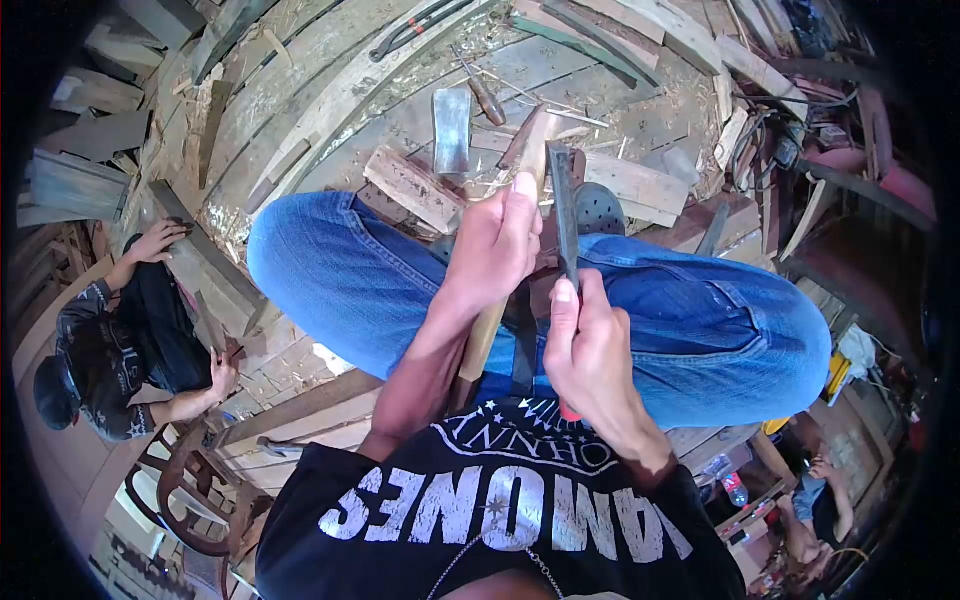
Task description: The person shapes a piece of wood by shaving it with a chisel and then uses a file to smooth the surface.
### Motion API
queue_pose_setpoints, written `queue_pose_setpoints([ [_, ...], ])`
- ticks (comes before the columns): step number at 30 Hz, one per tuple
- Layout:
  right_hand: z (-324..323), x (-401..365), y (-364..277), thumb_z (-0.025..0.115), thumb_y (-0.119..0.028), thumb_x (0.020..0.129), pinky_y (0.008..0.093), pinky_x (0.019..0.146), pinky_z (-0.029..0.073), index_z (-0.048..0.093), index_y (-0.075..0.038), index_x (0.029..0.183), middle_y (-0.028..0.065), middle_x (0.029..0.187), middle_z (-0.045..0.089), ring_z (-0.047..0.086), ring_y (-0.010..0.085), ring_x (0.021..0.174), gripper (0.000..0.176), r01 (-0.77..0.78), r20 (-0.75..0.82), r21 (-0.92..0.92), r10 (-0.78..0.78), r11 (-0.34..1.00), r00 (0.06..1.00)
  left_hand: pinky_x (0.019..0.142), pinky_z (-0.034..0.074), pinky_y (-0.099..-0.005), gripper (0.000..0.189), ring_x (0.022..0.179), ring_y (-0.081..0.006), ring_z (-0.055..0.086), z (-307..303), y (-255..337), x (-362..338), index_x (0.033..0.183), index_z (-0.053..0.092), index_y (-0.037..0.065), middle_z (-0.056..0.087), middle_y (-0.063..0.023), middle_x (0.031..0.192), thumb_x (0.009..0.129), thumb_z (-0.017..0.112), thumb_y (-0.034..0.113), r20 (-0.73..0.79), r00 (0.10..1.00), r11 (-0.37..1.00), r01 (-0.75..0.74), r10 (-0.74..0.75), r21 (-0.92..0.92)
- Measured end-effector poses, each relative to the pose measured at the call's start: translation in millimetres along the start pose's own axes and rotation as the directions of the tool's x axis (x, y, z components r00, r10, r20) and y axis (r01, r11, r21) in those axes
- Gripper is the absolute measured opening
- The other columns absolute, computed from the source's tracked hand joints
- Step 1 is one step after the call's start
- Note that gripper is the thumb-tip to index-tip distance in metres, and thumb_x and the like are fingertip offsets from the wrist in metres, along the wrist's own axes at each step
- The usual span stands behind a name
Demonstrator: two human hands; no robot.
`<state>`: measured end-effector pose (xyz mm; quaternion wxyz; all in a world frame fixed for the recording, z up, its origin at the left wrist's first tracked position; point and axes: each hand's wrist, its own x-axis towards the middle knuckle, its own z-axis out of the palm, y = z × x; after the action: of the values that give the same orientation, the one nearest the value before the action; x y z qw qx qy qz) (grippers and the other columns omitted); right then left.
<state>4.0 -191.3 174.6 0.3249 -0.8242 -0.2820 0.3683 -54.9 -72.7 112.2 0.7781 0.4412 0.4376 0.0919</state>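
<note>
My left hand [497,243] is closed around a long, narrow piece of wood [483,338] that slants up across my lap, its upper end beyond my thumb. My right hand [592,350] grips a chisel [564,205] with a long dark flat blade pointing away from me; a bit of its red handle shows below the fist. The blade runs right beside the wood, its tip close to the wood's upper end. Both hands are over my lap, between my spread knees in blue jeans [690,330].
A flat metal blade [452,130], a wooden-handled tool [487,102] and pincers [400,38] lie on the chip-strewn plank floor. Wood offcuts [412,188] surround my feet. One person [100,340] sits at left beside a beam; another person's limbs [815,500] show at lower right.
</note>
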Motion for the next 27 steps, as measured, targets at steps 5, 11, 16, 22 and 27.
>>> queue_pose_setpoints([
  [5, 2, 4, 0, 0.048, -0.014, 0.098, 0.0481, 0.042, 0.042, 0.049, 0.003, 0.095, 0.0218, 0.049, 0.052, 0.058, 0.042, 0.047, 0.017, 0.042, -0.021, -0.005, -0.042, 0.999, 0.999, 0.039, 0.031, -0.0236, 0.051, 0.04, -0.0065, 0.041, 1, 4, 0, 0.073, 0.049, 0.004, 0.042, 0.0012, 0.051, 0.102, 0.039, 0.044, 0.013, 0.998, 0.996, 0.055, -0.054, -0.074],
  [11, 14, -18, 16, 0.043, -0.015, 0.1, 0.043, 0.042, 0.038, 0.049, 0.001, 0.094, 0.0163, 0.05, 0.048, 0.057, 0.0377, 0.045, 0.018, 0.057, -0.015, -0.063, -0.058, 0.996, 0.998, 0.038, 0.031, -0.024, 0.051, 0.04, -0.0077, 0.041, -6, -1, 4, 0.075, 0.05, 0.003, 0.044, -0.0008, 0.052, 0.102, 0.04, 0.045, 0.051, 0.996, 0.987, 0.085, -0.079, -0.134],
  [16, 11, -21, 22, 0.041, -0.018, 0.102, 0.0365, 0.039, 0.038, 0.049, -0.001, 0.093, 0.0103, 0.048, 0.047, 0.056, 0.0252, 0.04, 0.021, 0.044, 0.007, -0.002, -0.044, 0.999, 0.999, 0.038, 0.031, -0.0245, 0.051, 0.041, -0.0075, 0.04, -5, -6, 5, 0.075, 0.049, 0.003, 0.043, -0.0004, 0.053, 0.102, 0.04, 0.045, 0.075, 0.996, 0.99, 0.066, -0.057, -0.126],
  [22, 10, -21, 25, 0.038, -0.018, 0.103, 0.029, 0.036, 0.036, 0.048, -0.002, 0.091, 0.0014, 0.045, 0.045, 0.05, 0.0125, 0.036, 0.022, 0.01, 0.034, 0.054, -0.012, 0.998, 0.999, 0.038, 0.028, -0.0253, 0.051, 0.039, -0.0083, 0.037, -5, -8, 8, 0.076, 0.047, 0.004, 0.041, 0.0007, 0.052, 0.102, 0.039, 0.047, 0.121, 0.989, 0.98, 0.108, -0.088, -0.168],
  [27, 4, -16, 22, 0.039, -0.019, 0.103, 0.0274, 0.034, 0.035, 0.048, -0.002, 0.092, 0.0008, 0.045, 0.046, 0.049, 0.0101, 0.036, 0.022, 0.043, -0.033, 0.098, -0.04, 0.994, 0.999, 0.038, 0.028, -0.0259, 0.051, 0.038, -0.0082, 0.035, -7, -2, 8, 0.076, 0.047, 0.005, 0.04, 0.0013, 0.052, 0.101, 0.039, 0.048, 0.143, 0.985, 0.981, 0.114, -0.092, -0.156],
])
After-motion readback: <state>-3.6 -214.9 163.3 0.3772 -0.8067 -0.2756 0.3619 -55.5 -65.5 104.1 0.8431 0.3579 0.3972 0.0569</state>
